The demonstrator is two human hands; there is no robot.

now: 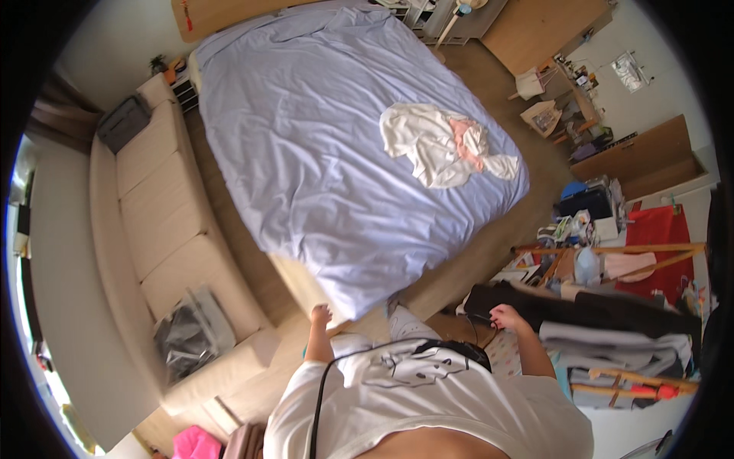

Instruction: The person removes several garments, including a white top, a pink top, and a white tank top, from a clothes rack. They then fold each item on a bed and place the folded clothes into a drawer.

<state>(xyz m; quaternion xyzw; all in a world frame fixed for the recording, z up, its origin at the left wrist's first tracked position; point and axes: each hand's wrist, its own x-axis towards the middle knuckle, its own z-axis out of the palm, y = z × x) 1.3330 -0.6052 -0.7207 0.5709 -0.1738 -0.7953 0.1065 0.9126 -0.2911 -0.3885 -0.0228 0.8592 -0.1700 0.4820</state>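
My left hand [321,314] hangs beside the near corner of the bed, its fingers curled with nothing visible in them. Close by, a pale blue-violet cover [327,143] lies wrinkled over the mattress [292,274], whose side shows at the near left corner. A white garment [413,135] with a pink piece of cloth [463,137] lies crumpled on the cover's right side. Held out to the right, my right hand [506,316] has bent fingers. Behind it are black trousers [550,304] on a wooden clothes rack; I cannot tell whether the hand touches them.
A beige sofa [155,189] runs along the left, bearing a dark grey cushion [124,121] and a clear plastic bag [192,335] with dark contents. The wooden clothes rack [642,248] and its garments stand right. A black cable [319,396] crosses my shirt.
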